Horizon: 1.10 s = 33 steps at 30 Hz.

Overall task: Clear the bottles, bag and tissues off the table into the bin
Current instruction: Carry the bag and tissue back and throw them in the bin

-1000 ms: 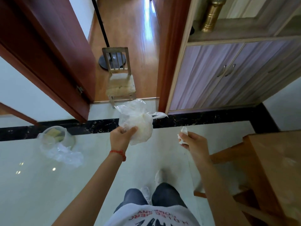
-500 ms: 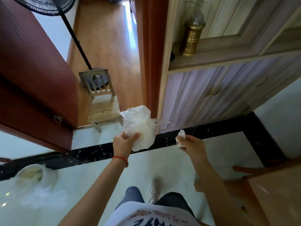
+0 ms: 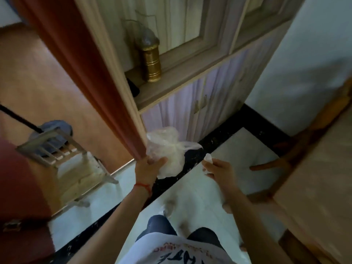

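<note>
My left hand [image 3: 149, 166] grips a crumpled clear plastic bag [image 3: 167, 149] with something pale inside, held out in front of my chest. My right hand [image 3: 219, 168] is closed around a small white tissue [image 3: 208, 158], which pokes out past my fingers. Both hands hang over the black marble floor strip near the doorway. The bin is out of view. The wooden table [image 3: 323, 178] shows only as an edge on the right. The picture is blurred by movement.
A small wooden chair [image 3: 76, 164] stands in the doorway at left, with a fan's base and pole [image 3: 53, 128] behind it. A red door [image 3: 21, 187] fills the left edge. Ahead stands a cabinet [image 3: 200, 96] with a gold container [image 3: 150, 61] on its ledge.
The view has swung right and tilted. The bin with its clear liner slid out of sight at lower left. Both hands keep their hold on bag and tissue.
</note>
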Each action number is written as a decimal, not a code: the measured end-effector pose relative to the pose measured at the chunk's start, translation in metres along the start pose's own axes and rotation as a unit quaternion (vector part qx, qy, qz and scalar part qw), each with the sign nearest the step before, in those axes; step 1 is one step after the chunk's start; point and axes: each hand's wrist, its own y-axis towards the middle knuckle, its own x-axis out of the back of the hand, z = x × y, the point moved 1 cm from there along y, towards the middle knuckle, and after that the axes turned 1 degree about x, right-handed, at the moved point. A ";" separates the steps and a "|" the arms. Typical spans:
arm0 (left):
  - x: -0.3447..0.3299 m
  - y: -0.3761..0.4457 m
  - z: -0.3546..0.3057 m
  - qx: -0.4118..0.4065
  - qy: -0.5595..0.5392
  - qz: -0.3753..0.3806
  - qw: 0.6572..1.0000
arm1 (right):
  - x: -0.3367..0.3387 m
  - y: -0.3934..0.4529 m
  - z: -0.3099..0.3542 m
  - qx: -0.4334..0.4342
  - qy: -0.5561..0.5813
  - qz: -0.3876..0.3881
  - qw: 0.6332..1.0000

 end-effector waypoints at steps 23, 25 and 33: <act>-0.156 0.071 -0.095 -0.082 0.077 0.317 0.942 | 0.073 -0.003 0.003 -0.049 0.185 -0.372 0.908; -0.175 0.075 -0.105 -0.083 0.066 0.320 0.941 | 0.086 0.011 0.009 -0.041 0.184 -0.372 0.909; -0.275 0.099 -0.150 -0.075 0.050 0.307 0.947 | 0.162 0.100 0.041 -0.017 0.186 -0.343 0.920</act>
